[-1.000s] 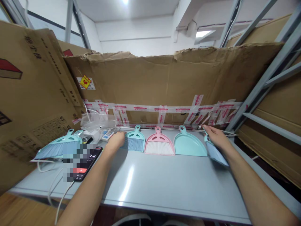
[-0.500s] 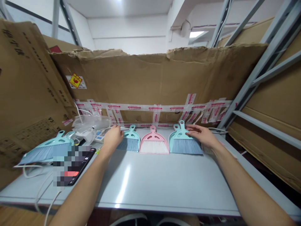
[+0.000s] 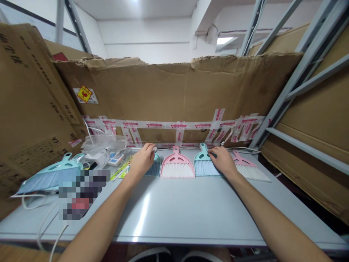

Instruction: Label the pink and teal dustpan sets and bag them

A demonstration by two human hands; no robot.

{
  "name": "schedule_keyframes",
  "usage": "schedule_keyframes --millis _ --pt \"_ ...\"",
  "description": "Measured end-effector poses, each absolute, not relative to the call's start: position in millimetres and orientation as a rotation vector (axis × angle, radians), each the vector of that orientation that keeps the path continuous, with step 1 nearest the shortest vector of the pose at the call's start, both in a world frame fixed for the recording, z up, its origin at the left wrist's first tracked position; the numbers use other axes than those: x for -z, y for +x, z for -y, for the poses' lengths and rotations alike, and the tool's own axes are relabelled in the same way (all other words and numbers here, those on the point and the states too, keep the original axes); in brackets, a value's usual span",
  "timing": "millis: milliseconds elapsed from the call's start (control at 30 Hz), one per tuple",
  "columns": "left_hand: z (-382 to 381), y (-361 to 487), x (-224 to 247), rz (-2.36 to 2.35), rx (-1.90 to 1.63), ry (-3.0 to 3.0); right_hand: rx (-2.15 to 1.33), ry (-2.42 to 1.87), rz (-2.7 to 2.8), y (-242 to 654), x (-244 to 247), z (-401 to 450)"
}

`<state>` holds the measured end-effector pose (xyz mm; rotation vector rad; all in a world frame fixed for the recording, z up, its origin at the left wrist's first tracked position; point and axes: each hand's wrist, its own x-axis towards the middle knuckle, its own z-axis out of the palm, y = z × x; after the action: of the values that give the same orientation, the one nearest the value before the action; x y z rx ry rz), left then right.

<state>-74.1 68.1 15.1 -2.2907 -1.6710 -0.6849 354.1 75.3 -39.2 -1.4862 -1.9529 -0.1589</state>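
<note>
My left hand [image 3: 144, 160] is bent over the handle end of a teal dustpan and brush set [image 3: 156, 167], hiding most of it. A small whitish bit shows at its fingertips; I cannot tell what it is. My right hand [image 3: 223, 160] is closed at the right side of another teal dustpan [image 3: 203, 154], with a dark teal piece between thumb and fingers, seemingly a brush handle. Blue bristles [image 3: 206, 168] lie across that dustpan. Between my hands lies a pink dustpan with a white-bristled brush [image 3: 177, 169]. A pink brush [image 3: 249, 167] lies beyond my right wrist.
At left on the grey table [image 3: 191, 211] lie more teal dustpan sets [image 3: 54, 174], a blurred-out phone [image 3: 84, 196], white cables [image 3: 56, 236], clear plastic [image 3: 103, 143] and a yellow-green packet [image 3: 122, 169]. A cardboard wall [image 3: 174, 91] stands behind; a metal rack post [image 3: 283, 87] rises at right.
My left hand has moved right, over the teal set's handle. My right hand has moved left and closed. The front teal brush handle no longer stands beside the dustpan's, and the pink brush shows clearly.
</note>
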Motion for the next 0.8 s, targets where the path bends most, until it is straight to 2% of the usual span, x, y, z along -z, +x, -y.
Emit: schedule_keyframes --millis 167,367,600,800 --pt "-66 -71 -15 1.656 0.69 -2.295 0.201 -1.542 1.915 357 43 -81" --pt "-63 -68 -16 1.632 0.74 -2.338 -0.092 -1.627 1.804 365 40 -85" --pt "-67 -63 -12 1.573 1.105 -2.462 -0.18 -1.627 1.737 367 33 -89" --pt "-61 -50 -11 1.721 1.209 -2.587 -0.243 -1.641 1.71 361 24 -90"
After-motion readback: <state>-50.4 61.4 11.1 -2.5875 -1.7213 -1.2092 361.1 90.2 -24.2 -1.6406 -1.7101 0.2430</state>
